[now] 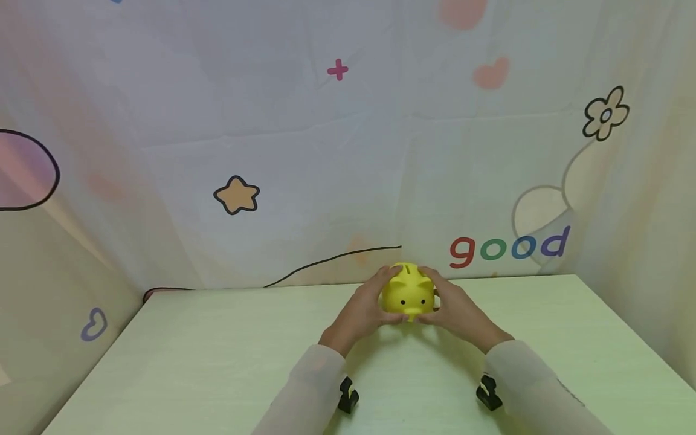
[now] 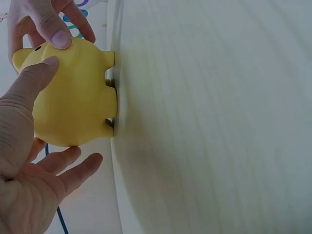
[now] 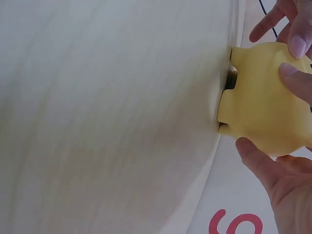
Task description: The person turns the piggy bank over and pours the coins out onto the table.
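Note:
A yellow piggy bank (image 1: 409, 295) is near the table's back edge, its snout and two black eyes toward me and a coin slot on top. My left hand (image 1: 363, 309) grips its left side, thumb by the snout. On the other side my right hand (image 1: 461, 311) holds it the same way. In the left wrist view, the left thumb (image 2: 36, 80) lies on the front of the piggy bank (image 2: 73, 107). Its short feet are at the tabletop in the right wrist view; whether they touch it I cannot tell.
The pale wooden table (image 1: 217, 362) ends at a printed cloth backdrop (image 1: 326, 169) behind the piggy bank. Cloth also hangs at both sides. Dark clip-like pieces (image 1: 348, 396) sit by the sleeve cuffs.

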Action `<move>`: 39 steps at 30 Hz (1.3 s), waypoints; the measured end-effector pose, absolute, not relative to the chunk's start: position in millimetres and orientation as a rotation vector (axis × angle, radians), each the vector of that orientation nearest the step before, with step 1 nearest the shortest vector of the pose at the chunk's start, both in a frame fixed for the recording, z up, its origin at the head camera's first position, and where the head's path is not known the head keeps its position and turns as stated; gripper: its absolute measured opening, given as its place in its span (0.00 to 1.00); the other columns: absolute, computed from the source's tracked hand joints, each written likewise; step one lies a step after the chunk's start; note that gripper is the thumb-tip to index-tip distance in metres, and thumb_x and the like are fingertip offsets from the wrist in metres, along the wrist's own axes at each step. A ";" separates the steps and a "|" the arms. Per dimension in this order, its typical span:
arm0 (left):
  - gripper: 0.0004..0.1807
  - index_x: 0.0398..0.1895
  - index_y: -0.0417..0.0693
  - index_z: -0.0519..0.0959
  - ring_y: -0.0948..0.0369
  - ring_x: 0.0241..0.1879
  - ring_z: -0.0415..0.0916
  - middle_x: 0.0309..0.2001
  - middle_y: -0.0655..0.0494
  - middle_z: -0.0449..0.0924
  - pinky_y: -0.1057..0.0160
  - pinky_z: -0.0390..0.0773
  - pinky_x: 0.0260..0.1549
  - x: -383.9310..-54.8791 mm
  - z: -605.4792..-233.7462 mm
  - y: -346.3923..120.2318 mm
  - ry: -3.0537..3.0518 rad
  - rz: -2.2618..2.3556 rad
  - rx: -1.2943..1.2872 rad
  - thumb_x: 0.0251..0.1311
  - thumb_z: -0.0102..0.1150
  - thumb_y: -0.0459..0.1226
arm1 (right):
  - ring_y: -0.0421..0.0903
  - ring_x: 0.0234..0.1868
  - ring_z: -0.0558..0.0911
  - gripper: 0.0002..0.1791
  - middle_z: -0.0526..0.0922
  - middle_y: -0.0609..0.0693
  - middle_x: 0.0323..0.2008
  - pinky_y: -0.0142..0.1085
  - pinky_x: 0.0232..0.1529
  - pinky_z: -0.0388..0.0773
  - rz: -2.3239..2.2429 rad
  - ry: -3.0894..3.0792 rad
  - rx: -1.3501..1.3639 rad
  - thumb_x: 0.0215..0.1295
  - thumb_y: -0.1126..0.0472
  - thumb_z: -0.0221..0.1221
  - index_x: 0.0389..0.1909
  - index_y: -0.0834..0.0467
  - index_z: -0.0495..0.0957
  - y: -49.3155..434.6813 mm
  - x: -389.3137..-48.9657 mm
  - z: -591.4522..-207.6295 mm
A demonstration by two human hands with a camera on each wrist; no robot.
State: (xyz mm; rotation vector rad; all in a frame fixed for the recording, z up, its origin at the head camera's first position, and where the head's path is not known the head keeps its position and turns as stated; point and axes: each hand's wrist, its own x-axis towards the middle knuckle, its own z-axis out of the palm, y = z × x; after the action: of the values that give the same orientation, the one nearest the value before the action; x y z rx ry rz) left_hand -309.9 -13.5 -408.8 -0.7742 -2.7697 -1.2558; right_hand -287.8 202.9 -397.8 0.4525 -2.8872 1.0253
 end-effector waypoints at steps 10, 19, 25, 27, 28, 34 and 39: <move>0.52 0.81 0.68 0.62 0.47 0.81 0.58 0.84 0.51 0.54 0.40 0.64 0.76 -307.1 -405.8 -15.0 -2.787 -1.249 -0.746 0.55 0.81 0.41 | 0.70 0.67 0.77 0.51 0.72 0.68 0.72 0.59 0.64 0.80 1.103 -2.868 0.447 0.60 0.62 0.76 0.80 0.59 0.57 201.2 -283.0 -397.4; 0.51 0.81 0.63 0.64 0.47 0.80 0.60 0.83 0.49 0.57 0.42 0.66 0.76 -300.4 -404.0 -18.2 -2.753 -1.253 -0.760 0.55 0.81 0.40 | 0.68 0.66 0.79 0.45 0.75 0.68 0.69 0.60 0.63 0.80 1.086 -2.761 0.564 0.58 0.64 0.76 0.74 0.62 0.64 200.5 -275.9 -395.8; 0.50 0.81 0.63 0.64 0.46 0.80 0.61 0.82 0.48 0.57 0.42 0.67 0.75 -294.9 -403.1 -18.0 -2.753 -1.252 -0.747 0.55 0.81 0.41 | 0.65 0.64 0.80 0.44 0.78 0.67 0.66 0.58 0.63 0.80 1.095 -2.756 0.566 0.59 0.64 0.76 0.73 0.62 0.63 199.6 -270.0 -395.8; 0.50 0.81 0.62 0.64 0.46 0.79 0.61 0.82 0.48 0.58 0.42 0.68 0.75 -293.2 -402.0 -19.2 -2.758 -1.244 -0.738 0.55 0.81 0.42 | 0.65 0.64 0.81 0.44 0.77 0.68 0.66 0.57 0.61 0.82 1.114 -2.763 0.563 0.60 0.64 0.76 0.73 0.61 0.63 198.8 -267.6 -394.6; 0.50 0.81 0.61 0.64 0.46 0.79 0.62 0.82 0.47 0.58 0.42 0.68 0.74 -292.4 -401.1 -19.8 -2.753 -1.248 -0.743 0.55 0.81 0.41 | 0.65 0.64 0.81 0.44 0.77 0.68 0.66 0.57 0.61 0.82 1.127 -2.763 0.561 0.60 0.64 0.76 0.73 0.61 0.62 198.4 -266.4 -393.6; 0.50 0.81 0.55 0.63 0.46 0.77 0.65 0.82 0.45 0.59 0.42 0.70 0.74 -286.9 -396.4 -23.3 -2.702 -1.283 -0.790 0.56 0.80 0.41 | 0.62 0.58 0.82 0.44 0.77 0.68 0.65 0.55 0.56 0.86 1.094 -2.754 0.564 0.60 0.64 0.75 0.73 0.59 0.62 196.4 -258.6 -384.8; 0.49 0.81 0.54 0.63 0.49 0.79 0.63 0.82 0.52 0.60 0.42 0.70 0.73 -280.8 -393.0 -27.0 -2.621 -1.374 -0.845 0.57 0.79 0.39 | 0.64 0.60 0.82 0.44 0.79 0.67 0.63 0.54 0.53 0.87 1.069 -2.732 0.586 0.60 0.64 0.75 0.73 0.57 0.61 195.3 -252.3 -377.7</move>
State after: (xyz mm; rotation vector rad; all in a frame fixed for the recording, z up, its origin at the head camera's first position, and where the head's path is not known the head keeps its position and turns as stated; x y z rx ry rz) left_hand -280.8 -27.0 -393.0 -0.8448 -2.6214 -1.3737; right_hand -252.3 195.3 -377.7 0.5858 -2.7325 1.0685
